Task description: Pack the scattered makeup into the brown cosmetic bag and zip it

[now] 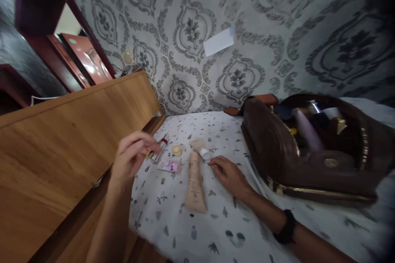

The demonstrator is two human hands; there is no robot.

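My left hand point(131, 158) hovers above the white patterned bedsheet point(234, 230), fingers pinched together beside a silver and red lipstick tube point(161, 147); whether it grips the tube I cannot tell. My right hand point(227, 173), with a black band on the wrist, rests on the sheet, fingers curled, fingertips near the white cap of a small tube point(201, 149). Between the hands lie a long beige cream tube point(195, 183), a small pink packet point(170, 166) and a little round yellow pot point(177, 150).
An open brown cosmetics bag point(277, 152) full of bottles and tubes lies to the right on the sheet. A wooden headboard panel point(68, 131) runs along the left. Patterned grey wallpaper point(247, 20) with a white paper slip point(218, 42) stands behind.
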